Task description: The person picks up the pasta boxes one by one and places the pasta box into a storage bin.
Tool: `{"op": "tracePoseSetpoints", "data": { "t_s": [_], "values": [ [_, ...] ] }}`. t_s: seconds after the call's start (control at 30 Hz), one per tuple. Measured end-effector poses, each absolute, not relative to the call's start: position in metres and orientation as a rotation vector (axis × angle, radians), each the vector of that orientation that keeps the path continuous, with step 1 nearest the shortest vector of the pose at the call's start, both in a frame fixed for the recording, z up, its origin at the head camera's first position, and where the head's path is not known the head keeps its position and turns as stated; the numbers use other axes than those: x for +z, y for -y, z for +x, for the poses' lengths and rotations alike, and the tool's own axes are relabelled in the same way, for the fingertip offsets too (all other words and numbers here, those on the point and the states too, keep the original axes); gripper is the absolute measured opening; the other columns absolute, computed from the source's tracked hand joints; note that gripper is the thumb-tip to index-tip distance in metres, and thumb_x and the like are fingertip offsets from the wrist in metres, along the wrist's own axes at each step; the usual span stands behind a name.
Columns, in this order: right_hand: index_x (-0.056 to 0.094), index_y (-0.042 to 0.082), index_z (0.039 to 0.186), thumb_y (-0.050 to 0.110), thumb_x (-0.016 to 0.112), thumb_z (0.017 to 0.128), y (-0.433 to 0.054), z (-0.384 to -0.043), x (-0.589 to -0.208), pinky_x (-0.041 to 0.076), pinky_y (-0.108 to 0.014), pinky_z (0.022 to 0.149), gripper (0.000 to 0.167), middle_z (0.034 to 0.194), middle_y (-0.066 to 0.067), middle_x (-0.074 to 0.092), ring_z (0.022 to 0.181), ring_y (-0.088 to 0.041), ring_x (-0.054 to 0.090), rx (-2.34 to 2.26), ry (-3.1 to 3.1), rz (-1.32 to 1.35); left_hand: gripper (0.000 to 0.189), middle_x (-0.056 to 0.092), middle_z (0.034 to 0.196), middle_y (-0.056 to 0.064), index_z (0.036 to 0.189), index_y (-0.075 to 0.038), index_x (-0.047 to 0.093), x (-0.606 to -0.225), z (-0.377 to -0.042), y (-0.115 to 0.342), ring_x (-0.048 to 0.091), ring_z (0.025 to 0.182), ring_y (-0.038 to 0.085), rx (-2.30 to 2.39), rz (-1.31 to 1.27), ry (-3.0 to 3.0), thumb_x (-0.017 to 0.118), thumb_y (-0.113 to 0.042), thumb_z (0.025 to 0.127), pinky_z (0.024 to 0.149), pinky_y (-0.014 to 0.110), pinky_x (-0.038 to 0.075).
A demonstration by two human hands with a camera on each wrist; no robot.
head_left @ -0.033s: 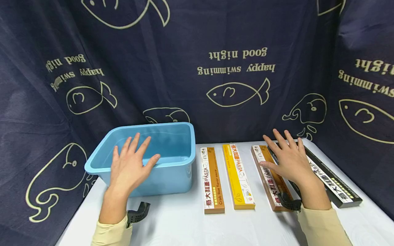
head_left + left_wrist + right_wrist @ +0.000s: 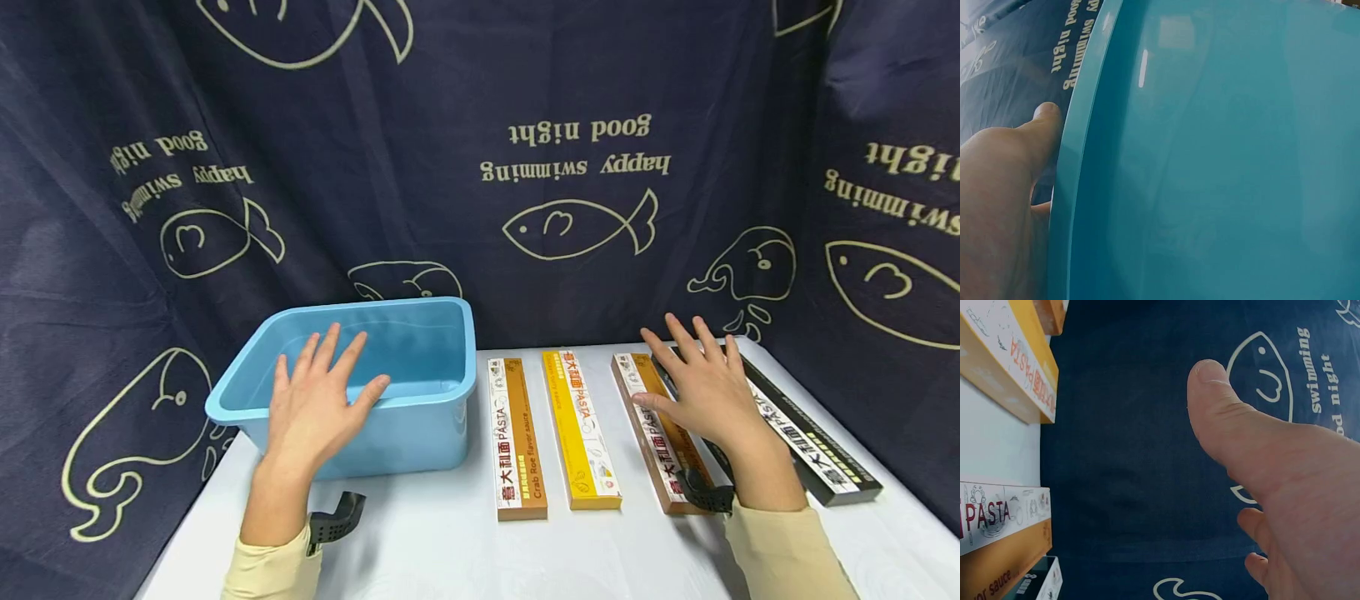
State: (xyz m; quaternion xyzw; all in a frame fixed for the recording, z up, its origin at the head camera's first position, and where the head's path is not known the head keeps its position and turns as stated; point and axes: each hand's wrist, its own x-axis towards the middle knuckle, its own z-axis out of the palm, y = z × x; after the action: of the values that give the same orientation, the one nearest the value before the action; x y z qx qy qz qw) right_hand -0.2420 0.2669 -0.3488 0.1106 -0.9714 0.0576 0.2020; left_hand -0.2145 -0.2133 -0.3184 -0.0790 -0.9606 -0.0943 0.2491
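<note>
My left hand [image 2: 315,412], fingers spread, hovers over the near side of a light blue plastic tub [image 2: 390,437]. In the left wrist view the thumb [image 2: 1044,128] appears beside the tub's rim [image 2: 1079,131]. To the right, my right hand [image 2: 708,396] is held above the pasta boxes with its fingers spread, holding nothing. Below it lie a brown-and-white pasta box [image 2: 656,433] and a black pasta box [image 2: 810,433]. Another dark box is mostly hidden by that hand. Between the hands lie an orange-brown crab roe pasta box [image 2: 517,442] and a yellow pasta box [image 2: 581,429].
A white cloth [image 2: 427,542] covers the table. Dark blue curtains [image 2: 420,167] printed with fish and whales stand behind it and on both sides. The tub is at the left, near the back curtain. Each wrist carries a black camera mount [image 2: 337,518].
</note>
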Motion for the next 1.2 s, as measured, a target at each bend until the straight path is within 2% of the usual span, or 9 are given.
{"op": "tracePoseSetpoints", "data": {
  "t_s": [0.33, 0.67, 0.9, 1.2],
  "values": [
    [0.030, 0.020, 0.158, 0.051, 0.080, 0.077, -0.268, -0.241, -0.351, -0.007, -0.069, 0.116, 0.100, 0.167, -0.019, 0.014, 0.154, -0.045, -0.003, 0.190, 2.722, 0.295, 0.071, 0.030, 0.164, 0.016, 0.153, -0.023, 0.041, -0.319, -0.215, 0.214, 0.025, 0.150, 0.043, -0.269, -0.216, 2.622, 0.046, -0.065, 0.096, 0.114, 0.072, 0.010],
    [0.028, 0.021, 0.159, 0.051, 0.079, 0.078, -0.267, -0.243, -0.352, 0.002, -0.070, 0.117, 0.100, 0.168, -0.018, 0.012, 0.154, -0.046, 0.000, 0.211, 2.740, 0.292, 0.066, 0.032, 0.163, 0.016, 0.152, -0.021, 0.042, -0.317, -0.215, 0.218, 0.030, 0.148, 0.042, -0.305, -0.173, 2.573, 0.047, -0.058, 0.098, 0.114, 0.070, 0.013],
    [0.028, 0.019, 0.158, 0.045, 0.080, 0.079, -0.259, -0.244, -0.351, 0.010, -0.069, 0.116, 0.097, 0.166, -0.020, 0.017, 0.153, -0.047, 0.008, 0.253, 2.738, 0.310, 0.062, 0.033, 0.163, 0.014, 0.152, -0.022, 0.042, -0.312, -0.213, 0.225, 0.032, 0.147, 0.041, -0.372, -0.119, 2.536, 0.048, -0.055, 0.100, 0.116, 0.066, 0.014],
    [0.028, 0.020, 0.158, 0.046, 0.078, 0.081, -0.254, -0.244, -0.352, 0.013, -0.068, 0.116, 0.095, 0.166, -0.019, 0.016, 0.153, -0.046, 0.011, 0.283, 2.799, 0.277, 0.056, 0.042, 0.158, 0.013, 0.148, -0.017, 0.048, -0.305, -0.208, 0.240, 0.042, 0.140, 0.043, -0.457, -0.045, 2.418, 0.051, -0.046, 0.101, 0.114, 0.061, 0.024]
  ]
}}
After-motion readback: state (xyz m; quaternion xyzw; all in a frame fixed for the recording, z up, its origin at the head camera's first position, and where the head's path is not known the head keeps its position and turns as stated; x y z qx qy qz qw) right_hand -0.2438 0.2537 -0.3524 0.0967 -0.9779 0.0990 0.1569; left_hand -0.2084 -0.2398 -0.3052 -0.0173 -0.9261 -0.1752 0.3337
